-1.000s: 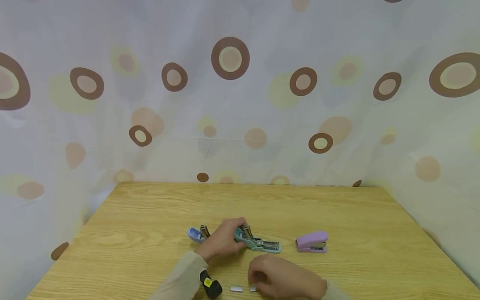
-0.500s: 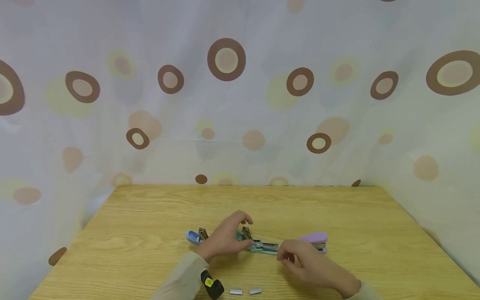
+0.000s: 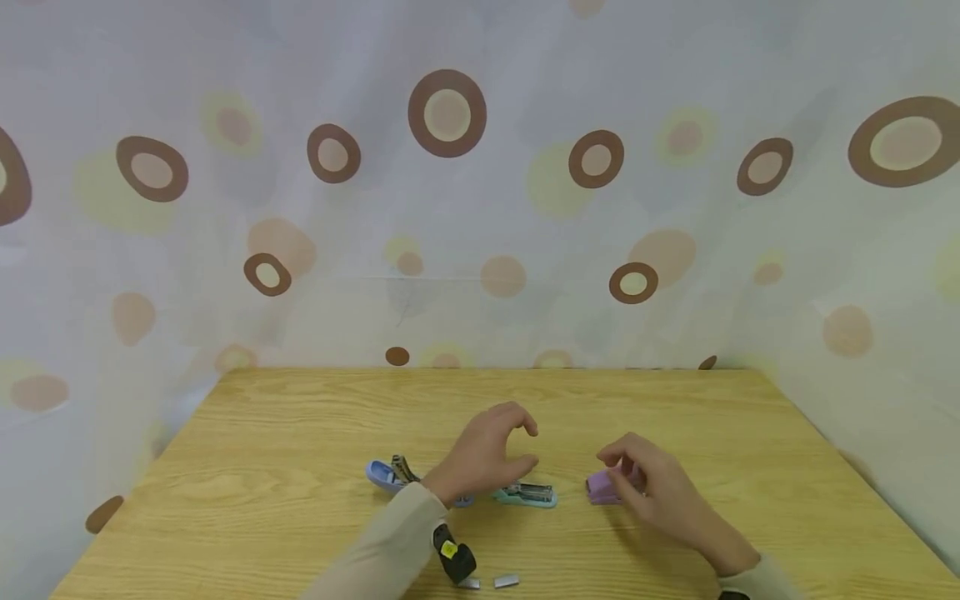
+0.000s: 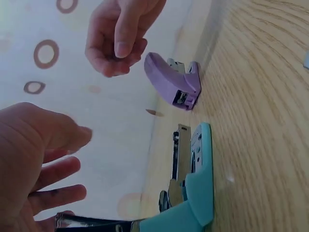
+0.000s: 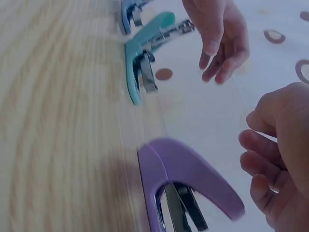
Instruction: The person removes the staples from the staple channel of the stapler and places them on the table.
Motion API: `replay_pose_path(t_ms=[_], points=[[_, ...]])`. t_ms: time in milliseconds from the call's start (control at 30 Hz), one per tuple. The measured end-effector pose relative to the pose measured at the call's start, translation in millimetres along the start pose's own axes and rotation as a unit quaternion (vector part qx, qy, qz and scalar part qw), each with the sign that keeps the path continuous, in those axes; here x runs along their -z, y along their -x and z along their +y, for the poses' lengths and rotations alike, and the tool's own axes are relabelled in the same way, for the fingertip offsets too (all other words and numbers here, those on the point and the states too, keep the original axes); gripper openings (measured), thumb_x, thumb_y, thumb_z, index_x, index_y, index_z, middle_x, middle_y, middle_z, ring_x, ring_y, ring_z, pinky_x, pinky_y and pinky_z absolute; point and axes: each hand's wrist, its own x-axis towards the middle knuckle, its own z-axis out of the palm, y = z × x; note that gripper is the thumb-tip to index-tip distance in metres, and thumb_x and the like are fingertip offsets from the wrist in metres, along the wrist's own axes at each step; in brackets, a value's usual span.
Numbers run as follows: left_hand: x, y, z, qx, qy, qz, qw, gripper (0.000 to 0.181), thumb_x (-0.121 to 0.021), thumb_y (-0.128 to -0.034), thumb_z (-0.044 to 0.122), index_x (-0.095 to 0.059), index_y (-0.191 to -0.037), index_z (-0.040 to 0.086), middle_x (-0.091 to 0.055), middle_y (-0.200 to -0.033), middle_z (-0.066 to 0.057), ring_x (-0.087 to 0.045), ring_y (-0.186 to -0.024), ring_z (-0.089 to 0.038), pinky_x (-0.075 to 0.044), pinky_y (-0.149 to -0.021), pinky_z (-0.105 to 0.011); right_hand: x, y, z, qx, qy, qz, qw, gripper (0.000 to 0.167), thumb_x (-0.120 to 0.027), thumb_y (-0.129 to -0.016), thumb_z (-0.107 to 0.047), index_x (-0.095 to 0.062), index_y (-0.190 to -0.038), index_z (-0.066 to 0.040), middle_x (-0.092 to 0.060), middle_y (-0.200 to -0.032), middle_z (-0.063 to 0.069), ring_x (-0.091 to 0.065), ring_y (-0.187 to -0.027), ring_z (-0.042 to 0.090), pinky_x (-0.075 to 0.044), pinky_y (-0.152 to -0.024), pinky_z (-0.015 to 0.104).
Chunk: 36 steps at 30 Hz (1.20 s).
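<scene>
My left hand (image 3: 483, 450) hovers above the teal stapler (image 3: 528, 496), its fingers apart and bent, with nothing in it. That stapler lies folded open, its metal magazine exposed; the left wrist view shows its teal body (image 4: 205, 183) below the hand. On the right, my right hand (image 3: 663, 492) hangs in the air over the purple stapler (image 3: 602, 487), partly hiding it. The right wrist view shows loosely curled fingers (image 5: 263, 162) apart from the purple stapler (image 5: 178, 164), whose top stands over its base. Left of my left wrist lies a blue stapler (image 3: 384, 475), opened out and partly covered.
Two small silver staple strips (image 3: 506, 581) lie near the front of the wooden table (image 3: 360, 408); the left one is partly behind the black wrist camera (image 3: 454, 557). A patterned sheet (image 3: 495, 208) hangs behind and beside the table.
My left hand has let go of the teal stapler and risen up and right. My right hand has moved from the staple strips rightward and up to the purple stapler.
</scene>
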Motion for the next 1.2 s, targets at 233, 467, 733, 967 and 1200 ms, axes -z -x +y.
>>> replay_pose_path(t_ms=[233,467,733,967,1200], points=[[-16.1,-13.6,13.8,-0.078,-0.067,0.002,0.9947,0.016,-0.069,-0.0851,0.015,-0.06,-0.097,0.013,-0.064,-0.102,0.001,-0.06,-0.092,-0.015,-0.049,-0.08,-0.029,14,7.9,15,-0.028,0.038,0.012,0.9988,0.038,-0.073,-0.07,0.014,-0.062,-0.099,-0.009,-0.06,-0.087,-0.002,-0.047,-0.07,0.0,-0.04,-0.051,0.02],[-26.6,-27.6,26.8,-0.055,-0.045,-0.066,0.9953,0.015,-0.063,-0.0904,0.015,-0.061,-0.105,0.011,-0.063,-0.107,-0.001,-0.061,-0.095,-0.014,-0.048,-0.081,-0.019,19,16.0,22,-0.044,0.06,0.008,0.9972,0.043,-0.079,-0.067,0.008,-0.062,-0.102,-0.01,-0.061,-0.093,-0.001,-0.047,-0.073,0.008,-0.042,-0.061,0.024],[-47.3,-39.8,33.3,0.006,-0.053,-0.135,0.9894,0.028,-0.064,-0.0892,0.019,-0.058,-0.116,0.011,-0.06,-0.112,-0.002,-0.055,-0.095,-0.009,-0.047,-0.078,-0.019,13,24.9,29,-0.103,-0.003,-0.049,0.9935,0.047,-0.079,-0.077,-0.004,-0.054,-0.117,0.004,-0.061,-0.096,0.002,-0.049,-0.072,0.006,-0.043,-0.06,0.023],[-74.3,-58.4,54.9,-0.008,-0.086,-0.151,0.9848,0.033,-0.069,-0.0871,0.026,-0.059,-0.116,0.014,-0.058,-0.11,0.002,-0.049,-0.088,-0.004,-0.042,-0.072,-0.012,21,35.6,38,-0.143,-0.051,-0.121,0.9809,0.029,-0.072,-0.084,-0.005,-0.06,-0.11,-0.002,-0.063,-0.093,0.003,-0.048,-0.068,-0.002,-0.043,-0.054,0.021],[-85.2,-66.0,70.4,-0.009,-0.125,-0.159,0.9794,0.035,-0.071,-0.085,0.023,-0.057,-0.116,0.017,-0.059,-0.106,0.005,-0.052,-0.09,-0.002,-0.044,-0.074,-0.011,21,44.0,44,-0.149,-0.067,-0.13,0.9778,0.016,-0.07,-0.085,-0.005,-0.061,-0.097,-0.011,-0.056,-0.083,-0.006,-0.048,-0.071,-0.001,-0.043,-0.057,0.021]])
